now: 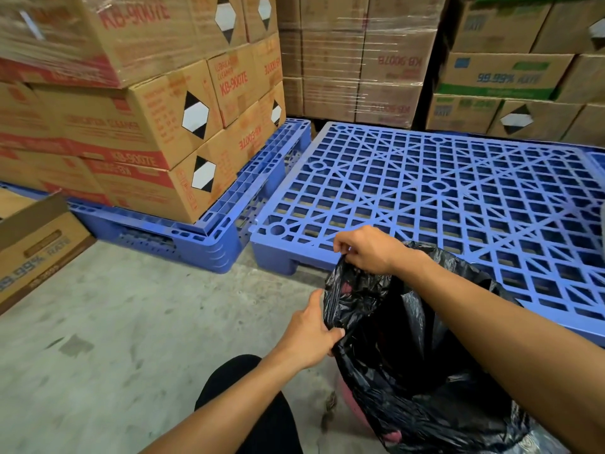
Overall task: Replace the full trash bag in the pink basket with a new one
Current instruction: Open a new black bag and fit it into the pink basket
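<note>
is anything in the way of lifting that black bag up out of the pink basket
Nothing visible is. Both the left hand and right hand already grip the black bag at its rim, the space above is open, and the pink basket barely shows beneath it.

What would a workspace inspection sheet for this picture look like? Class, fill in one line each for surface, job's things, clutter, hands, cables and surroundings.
Surface: bare concrete floor, stained in patches.
Job's things: black trash bag with its mouth pulled up and open; pink basket mostly hidden under the bag, only slivers showing.
Clutter: small brownish debris on the floor beside the basket.
Hands: left hand grips the bag's near edge; right hand pinches its far edge higher up.
Cables: nothing seen.
Surroundings: empty blue plastic pallet behind the bag; stacked cardboard boxes on another pallet to the left, more along the back.
</note>
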### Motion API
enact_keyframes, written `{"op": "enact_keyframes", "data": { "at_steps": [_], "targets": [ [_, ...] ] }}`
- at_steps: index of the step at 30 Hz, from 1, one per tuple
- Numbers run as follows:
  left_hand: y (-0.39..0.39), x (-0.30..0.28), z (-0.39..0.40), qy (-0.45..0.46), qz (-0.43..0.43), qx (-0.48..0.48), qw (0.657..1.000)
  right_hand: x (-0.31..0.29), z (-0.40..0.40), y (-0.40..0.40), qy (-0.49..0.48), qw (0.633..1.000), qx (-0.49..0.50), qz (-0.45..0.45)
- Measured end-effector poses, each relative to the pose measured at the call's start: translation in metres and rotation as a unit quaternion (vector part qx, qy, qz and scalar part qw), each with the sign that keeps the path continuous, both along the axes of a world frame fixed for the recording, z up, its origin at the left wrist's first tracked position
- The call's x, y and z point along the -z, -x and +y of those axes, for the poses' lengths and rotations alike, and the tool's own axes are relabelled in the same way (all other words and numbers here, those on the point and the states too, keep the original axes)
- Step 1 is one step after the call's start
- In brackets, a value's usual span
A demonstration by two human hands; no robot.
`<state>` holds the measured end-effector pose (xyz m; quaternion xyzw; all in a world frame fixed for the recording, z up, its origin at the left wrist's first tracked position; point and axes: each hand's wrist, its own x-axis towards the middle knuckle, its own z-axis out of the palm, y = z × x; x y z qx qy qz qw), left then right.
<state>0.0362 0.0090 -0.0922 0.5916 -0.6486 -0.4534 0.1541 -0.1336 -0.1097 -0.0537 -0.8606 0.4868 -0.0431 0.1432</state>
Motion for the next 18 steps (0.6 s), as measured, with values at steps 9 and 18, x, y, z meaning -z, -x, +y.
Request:
{"op": "enact_keyframes", "data": {
  "at_steps": [9,18],
  "targets": [
    [0.003,-0.002,0.000,-0.001,-0.025,0.022,0.999,0.044,-0.001,-0.009,-0.008,0.995,0.080,-0.061],
    [0.005,-0.016,-0.003,0.067,-0.168,0.076,0.981,0.033,-0.013,-0.028,-0.134,0.984,0.089,0.079]
  ]
}}
